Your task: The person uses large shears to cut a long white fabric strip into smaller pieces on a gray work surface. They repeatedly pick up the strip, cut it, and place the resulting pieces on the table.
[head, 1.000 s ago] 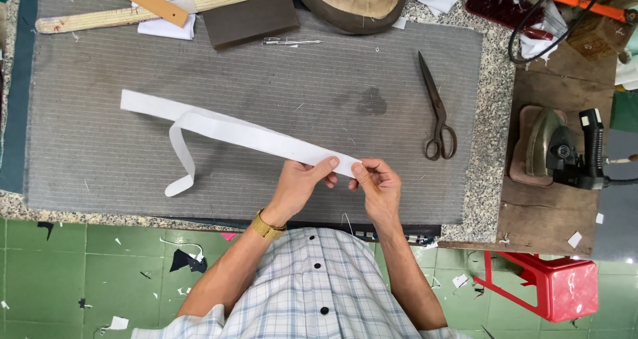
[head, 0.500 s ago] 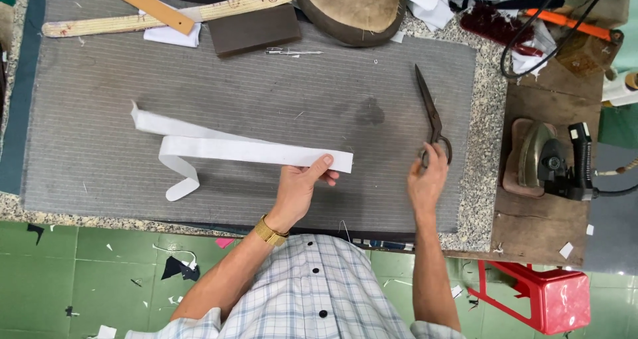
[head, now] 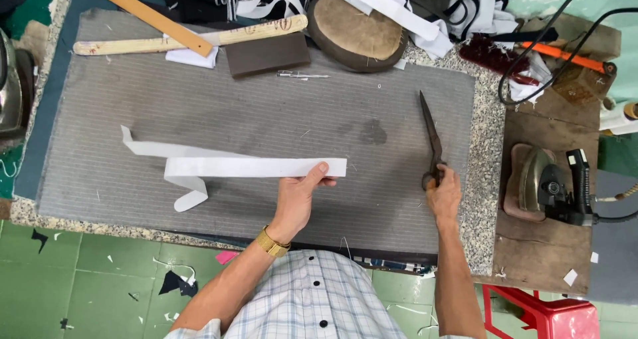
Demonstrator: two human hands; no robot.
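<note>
White strip pinched in left fingers; right fingers grip scissors beside iron.

No packages, signs or screens show anywhere in this view. The nearest to a label is printed marking on the long pale wooden stick lying at about eleven o'clock on the bench, along the far edge of the grey ribbed mat: a small reddish round mark near its right end and faint dark print near its left end, both too small to make out.
</note>
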